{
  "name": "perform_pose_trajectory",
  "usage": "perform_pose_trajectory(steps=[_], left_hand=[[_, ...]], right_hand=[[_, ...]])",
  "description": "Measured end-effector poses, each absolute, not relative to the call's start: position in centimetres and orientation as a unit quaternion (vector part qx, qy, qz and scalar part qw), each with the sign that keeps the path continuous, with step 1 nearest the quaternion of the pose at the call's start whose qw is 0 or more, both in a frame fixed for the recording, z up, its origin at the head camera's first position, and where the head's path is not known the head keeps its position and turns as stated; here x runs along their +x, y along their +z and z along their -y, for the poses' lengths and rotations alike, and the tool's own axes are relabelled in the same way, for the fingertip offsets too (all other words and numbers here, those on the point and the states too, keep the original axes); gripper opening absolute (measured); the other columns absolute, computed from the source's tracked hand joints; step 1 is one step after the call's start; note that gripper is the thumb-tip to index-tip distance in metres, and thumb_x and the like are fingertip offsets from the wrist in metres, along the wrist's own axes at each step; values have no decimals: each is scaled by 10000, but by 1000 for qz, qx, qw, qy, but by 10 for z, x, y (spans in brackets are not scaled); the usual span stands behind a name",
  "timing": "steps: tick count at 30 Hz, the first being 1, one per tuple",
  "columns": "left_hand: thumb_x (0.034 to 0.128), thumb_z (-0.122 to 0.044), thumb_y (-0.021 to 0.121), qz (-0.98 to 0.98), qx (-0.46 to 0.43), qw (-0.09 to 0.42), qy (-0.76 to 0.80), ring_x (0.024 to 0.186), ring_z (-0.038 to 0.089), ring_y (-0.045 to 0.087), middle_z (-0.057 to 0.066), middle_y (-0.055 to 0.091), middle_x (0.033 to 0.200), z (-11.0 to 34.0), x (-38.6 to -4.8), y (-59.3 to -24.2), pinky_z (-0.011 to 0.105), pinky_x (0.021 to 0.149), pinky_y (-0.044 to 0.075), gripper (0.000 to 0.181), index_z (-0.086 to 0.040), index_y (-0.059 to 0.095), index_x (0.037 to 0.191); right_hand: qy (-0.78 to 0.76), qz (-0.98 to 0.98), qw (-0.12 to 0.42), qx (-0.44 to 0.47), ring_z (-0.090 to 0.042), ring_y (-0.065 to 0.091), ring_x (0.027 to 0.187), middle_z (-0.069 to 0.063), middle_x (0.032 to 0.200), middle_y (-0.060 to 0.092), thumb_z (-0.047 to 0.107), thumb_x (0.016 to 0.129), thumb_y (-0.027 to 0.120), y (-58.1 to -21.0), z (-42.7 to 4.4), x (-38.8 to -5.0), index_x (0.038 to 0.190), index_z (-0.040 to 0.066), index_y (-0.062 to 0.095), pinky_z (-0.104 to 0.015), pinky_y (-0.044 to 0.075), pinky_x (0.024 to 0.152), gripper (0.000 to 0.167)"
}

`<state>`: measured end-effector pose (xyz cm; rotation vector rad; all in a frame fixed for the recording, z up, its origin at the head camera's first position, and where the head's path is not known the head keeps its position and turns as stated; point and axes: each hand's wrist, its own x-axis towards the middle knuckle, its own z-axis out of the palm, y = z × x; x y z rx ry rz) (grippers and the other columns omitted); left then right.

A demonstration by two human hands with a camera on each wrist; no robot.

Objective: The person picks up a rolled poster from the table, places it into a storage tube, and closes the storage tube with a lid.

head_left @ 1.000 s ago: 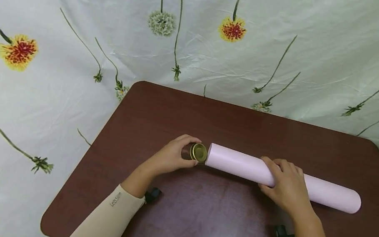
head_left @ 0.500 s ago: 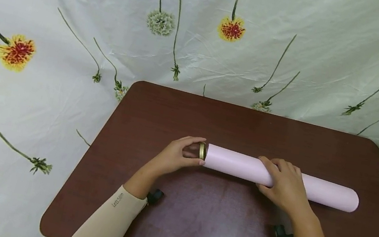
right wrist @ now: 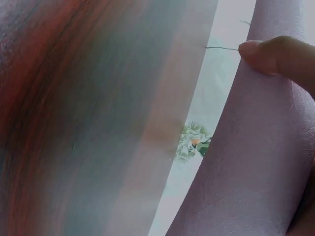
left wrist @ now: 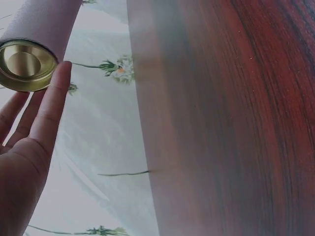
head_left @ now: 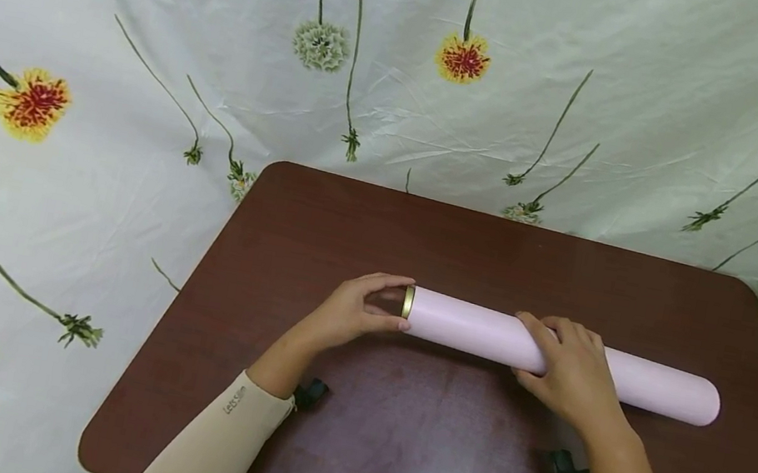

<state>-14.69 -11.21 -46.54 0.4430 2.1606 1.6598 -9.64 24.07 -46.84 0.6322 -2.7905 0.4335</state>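
A long pale pink tube (head_left: pixel 466 325) lies sideways over the brown table. At its left end sits a gold cap (head_left: pixel 408 302), between the thumb and fingers of the left hand (head_left: pixel 344 317). The left wrist view shows the recessed face of the cap (left wrist: pixel 23 64) against the end of the tube (left wrist: pixel 43 22), with fingertips of the left hand (left wrist: pixel 32 147) at its rim. The right hand (head_left: pixel 575 374) grips the tube right of its middle from above. In the right wrist view, its thumb (right wrist: pixel 270 56) presses on the tube's surface (right wrist: pixel 251 132).
The brown table (head_left: pixel 352 215) has rounded corners and reaches beyond both ends of the tube. A pale cloth (head_left: pixel 236 8) with printed flowers hangs behind it and to its left. Dark bands (head_left: pixel 312 392) show at both wrists.
The cap has turned from facing the camera to line up with the tube, and now meets its left end. The left hand has shifted slightly right; the right hand keeps its grip.
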Motion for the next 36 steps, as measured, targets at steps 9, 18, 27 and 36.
perform_pose_trajectory(steps=[9, 18, 27, 36], left_hand=[[813, -172, 840, -741, 182, 163, 625, 1226, 217, 625, 49, 605, 1312, 113, -145, -460, 280, 904, 587, 679, -97, 577, 1435], [796, -225, 841, -767, 195, 156, 591, 1169, 172, 660, 25, 635, 1263, 114, -144, -454, 264, 879, 591, 653, -194, 615, 1407], [792, -173, 818, -750, 203, 138, 615, 1166, 204, 646, 100, 601, 1226, 112, -143, -455, 282, 892, 591, 643, -143, 617, 1402], [785, -179, 823, -748, 187, 108, 627, 1113, 168, 641, 94, 604, 1207, 109, -141, -462, 289, 856, 601, 632, -148, 634, 1388]], right_hand=[[146, 946, 140, 252, -340, 623, 953, -117, 1065, 633, 281, 659, 926, -461, -243, -94, 1388, 184, 572, -507, 503, 793, 815], [127, 941, 145, 280, -287, 629, 782, -72, 1004, 622, 337, 667, 902, -456, -245, -91, 1378, 196, 574, -470, 520, 681, 796], [132, 931, 162, 300, -282, 621, 771, -61, 991, 621, 325, 651, 902, -450, -242, -93, 1380, 195, 577, -474, 509, 683, 809], [133, 931, 161, 301, -283, 621, 765, -62, 991, 621, 336, 653, 897, -449, -240, -95, 1385, 199, 574, -474, 507, 684, 812]])
